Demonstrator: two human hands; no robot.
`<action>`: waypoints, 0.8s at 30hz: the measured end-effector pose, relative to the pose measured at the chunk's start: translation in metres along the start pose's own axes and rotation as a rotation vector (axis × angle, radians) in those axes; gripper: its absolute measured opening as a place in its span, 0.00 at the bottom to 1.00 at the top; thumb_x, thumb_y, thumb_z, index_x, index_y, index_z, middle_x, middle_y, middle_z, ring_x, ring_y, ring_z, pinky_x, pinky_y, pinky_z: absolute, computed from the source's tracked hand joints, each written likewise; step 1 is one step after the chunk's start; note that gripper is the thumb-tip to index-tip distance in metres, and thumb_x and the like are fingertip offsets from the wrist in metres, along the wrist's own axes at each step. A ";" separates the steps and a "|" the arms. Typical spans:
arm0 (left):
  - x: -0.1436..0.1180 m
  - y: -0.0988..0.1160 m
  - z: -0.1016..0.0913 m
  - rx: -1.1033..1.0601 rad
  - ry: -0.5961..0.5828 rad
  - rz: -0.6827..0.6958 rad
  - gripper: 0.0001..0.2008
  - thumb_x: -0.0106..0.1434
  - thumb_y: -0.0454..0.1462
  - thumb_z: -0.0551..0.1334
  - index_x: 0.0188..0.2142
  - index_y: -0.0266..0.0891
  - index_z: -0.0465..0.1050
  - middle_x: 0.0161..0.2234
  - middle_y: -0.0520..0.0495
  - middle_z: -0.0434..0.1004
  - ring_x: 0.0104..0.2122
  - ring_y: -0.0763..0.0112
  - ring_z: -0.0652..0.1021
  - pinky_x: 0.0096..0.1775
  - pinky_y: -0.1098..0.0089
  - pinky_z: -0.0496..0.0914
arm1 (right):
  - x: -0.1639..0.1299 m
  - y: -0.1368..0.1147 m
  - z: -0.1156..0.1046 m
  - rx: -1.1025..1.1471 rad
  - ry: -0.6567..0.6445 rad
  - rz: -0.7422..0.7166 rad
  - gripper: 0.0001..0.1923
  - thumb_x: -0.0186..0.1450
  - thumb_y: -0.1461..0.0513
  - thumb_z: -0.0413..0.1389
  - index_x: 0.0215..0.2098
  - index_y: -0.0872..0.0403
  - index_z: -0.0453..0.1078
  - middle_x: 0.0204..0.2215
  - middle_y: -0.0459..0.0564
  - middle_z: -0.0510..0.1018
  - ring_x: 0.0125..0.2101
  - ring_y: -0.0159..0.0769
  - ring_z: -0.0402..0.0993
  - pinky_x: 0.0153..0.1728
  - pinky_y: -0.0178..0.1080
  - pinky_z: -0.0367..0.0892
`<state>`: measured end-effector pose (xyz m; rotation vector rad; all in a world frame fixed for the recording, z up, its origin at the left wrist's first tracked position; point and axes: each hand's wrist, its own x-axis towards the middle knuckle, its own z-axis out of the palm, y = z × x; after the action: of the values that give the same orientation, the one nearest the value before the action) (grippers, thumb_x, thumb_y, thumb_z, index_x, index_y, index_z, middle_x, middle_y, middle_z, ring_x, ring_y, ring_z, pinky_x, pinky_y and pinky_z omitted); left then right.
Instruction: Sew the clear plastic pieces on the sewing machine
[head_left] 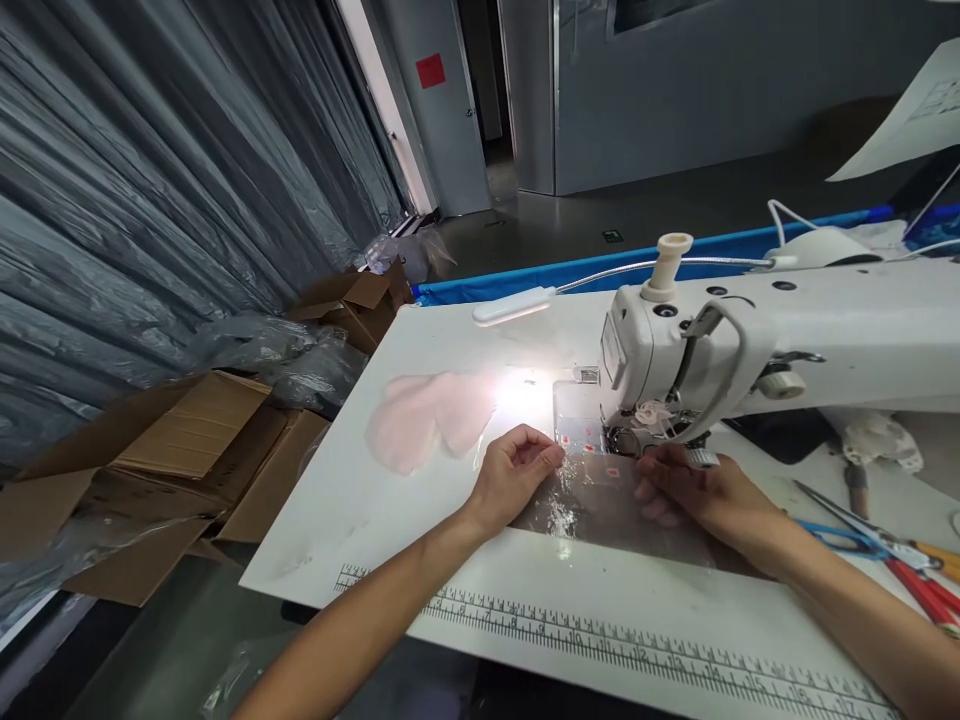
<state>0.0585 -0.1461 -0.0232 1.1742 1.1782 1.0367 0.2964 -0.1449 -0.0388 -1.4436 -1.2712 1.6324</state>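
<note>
A sheet of clear, shiny plastic film (592, 515) lies on the white sewing table in front of the sewing machine (637, 350). My left hand (517, 470) pinches the film's far left edge between thumb and fingers, beside the lit needle plate. On the other side, my right hand (690, 485) has its fingers closed at the film's right part, just below the presser foot area; the machine head partly covers those fingertips. Small red marks (613, 472) show near the film's far edge. Pale pink fabric pieces (431, 415) lie flat to the left of my left hand.
A slim lamp (514, 306) reaches over the table (322, 540), whose front edge carries a printed ruler. Scissors (847, 515) and red-handled tools (926, 590) lie at the right. Open cardboard boxes (187, 450) with plastic wrap stand on the left.
</note>
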 end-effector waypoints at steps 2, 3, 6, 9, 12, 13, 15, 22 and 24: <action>-0.002 0.001 0.003 -0.221 -0.018 -0.036 0.14 0.57 0.43 0.70 0.32 0.36 0.71 0.37 0.46 0.78 0.38 0.70 0.78 0.44 0.68 0.71 | 0.001 0.002 0.001 0.040 0.015 0.006 0.26 0.56 0.40 0.60 0.33 0.54 0.70 0.30 0.51 0.79 0.29 0.37 0.77 0.30 0.37 0.75; -0.003 0.002 0.005 -0.320 -0.040 -0.052 0.14 0.57 0.43 0.70 0.32 0.36 0.70 0.41 0.45 0.78 0.41 0.67 0.78 0.48 0.65 0.71 | 0.002 0.003 0.000 0.062 0.020 0.017 0.27 0.56 0.39 0.61 0.33 0.54 0.70 0.30 0.51 0.79 0.29 0.37 0.77 0.30 0.37 0.75; -0.006 0.007 0.006 -0.506 -0.100 -0.102 0.15 0.57 0.41 0.70 0.31 0.36 0.66 0.49 0.42 0.76 0.47 0.63 0.79 0.54 0.60 0.70 | 0.005 0.008 -0.005 0.110 0.021 0.049 0.26 0.55 0.41 0.63 0.34 0.54 0.71 0.33 0.52 0.79 0.32 0.39 0.77 0.34 0.38 0.75; -0.007 0.009 0.007 -0.553 -0.105 -0.135 0.16 0.58 0.39 0.70 0.31 0.37 0.63 0.48 0.42 0.77 0.47 0.64 0.79 0.54 0.61 0.70 | 0.008 0.011 -0.008 0.123 0.022 0.036 0.25 0.54 0.42 0.64 0.34 0.54 0.71 0.36 0.54 0.79 0.35 0.43 0.77 0.37 0.41 0.75; -0.005 0.008 0.007 -0.538 -0.085 -0.156 0.17 0.58 0.40 0.71 0.31 0.37 0.62 0.44 0.42 0.79 0.45 0.63 0.80 0.51 0.61 0.72 | 0.008 0.009 -0.003 0.112 0.080 0.015 0.25 0.54 0.41 0.63 0.34 0.53 0.72 0.36 0.55 0.80 0.36 0.47 0.78 0.39 0.45 0.76; -0.004 0.007 0.007 -0.526 -0.080 -0.160 0.17 0.57 0.40 0.71 0.31 0.37 0.62 0.44 0.42 0.79 0.45 0.62 0.80 0.50 0.60 0.73 | 0.007 0.007 0.000 0.096 0.083 0.012 0.25 0.55 0.41 0.62 0.34 0.53 0.72 0.36 0.56 0.80 0.38 0.48 0.78 0.39 0.45 0.76; -0.002 0.006 0.008 -0.503 -0.070 -0.156 0.17 0.57 0.42 0.71 0.32 0.37 0.63 0.44 0.42 0.79 0.45 0.61 0.80 0.49 0.61 0.74 | 0.004 0.002 0.006 0.035 0.036 -0.016 0.24 0.56 0.41 0.61 0.34 0.52 0.71 0.38 0.56 0.80 0.41 0.49 0.77 0.42 0.46 0.75; -0.036 0.016 0.008 -0.292 -0.208 -0.277 0.19 0.57 0.46 0.70 0.34 0.37 0.63 0.37 0.42 0.80 0.36 0.63 0.82 0.36 0.65 0.77 | -0.045 -0.007 -0.019 -0.193 -0.572 0.027 0.17 0.64 0.50 0.59 0.43 0.53 0.69 0.32 0.49 0.79 0.34 0.36 0.76 0.33 0.36 0.71; -0.051 0.019 0.006 -0.176 -0.367 -0.343 0.20 0.58 0.46 0.69 0.35 0.37 0.62 0.33 0.43 0.79 0.32 0.64 0.82 0.31 0.66 0.77 | -0.059 -0.006 -0.037 -0.185 -0.717 0.132 0.16 0.65 0.52 0.59 0.45 0.53 0.68 0.32 0.49 0.79 0.32 0.35 0.77 0.30 0.34 0.69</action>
<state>0.0583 -0.1948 0.0018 0.9339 0.9341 0.6187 0.3440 -0.1863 -0.0093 -1.0797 -1.7723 2.2879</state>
